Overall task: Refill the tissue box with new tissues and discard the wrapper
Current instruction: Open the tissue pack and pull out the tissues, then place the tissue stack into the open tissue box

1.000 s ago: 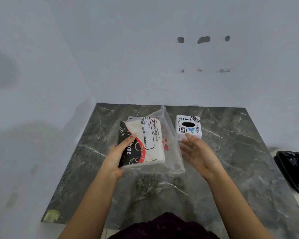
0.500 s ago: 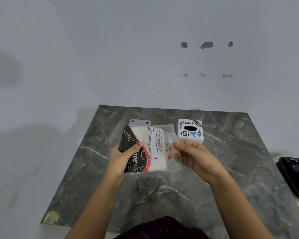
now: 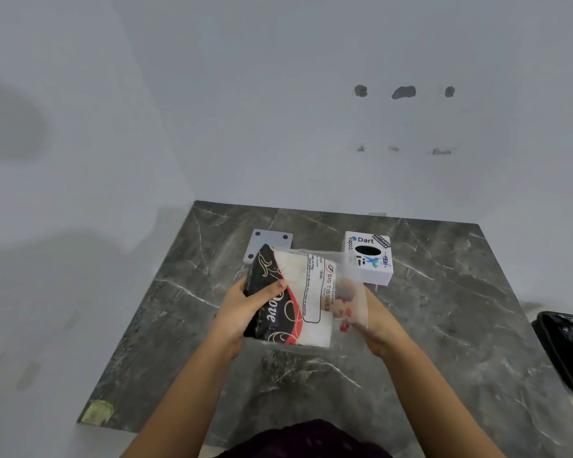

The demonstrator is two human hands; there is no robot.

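Note:
A tissue pack [image 3: 298,299] in a clear plastic wrapper [image 3: 351,292], printed black, red and white, is held above the dark marble table [image 3: 444,325]. My left hand [image 3: 245,312] grips the pack's black left end, thumb on top. My right hand [image 3: 377,325] is behind the loose right flap of the wrapper and holds it; its fingers are blurred and partly hidden by the plastic. A white cube tissue box [image 3: 369,257] with a black oval hole and "Dart" print stands on the table just beyond the wrapper.
A flat grey plate [image 3: 272,238] with corner holes lies behind the pack. A black bin [image 3: 566,348] with a liner stands off the table's right edge. White walls close the left and back sides. A yellowish sticker [image 3: 96,412] marks the near left corner.
The pack has tilted up on its left end and risen a little. My right hand has moved from pinching the flap's top to under and behind the wrapper's right side.

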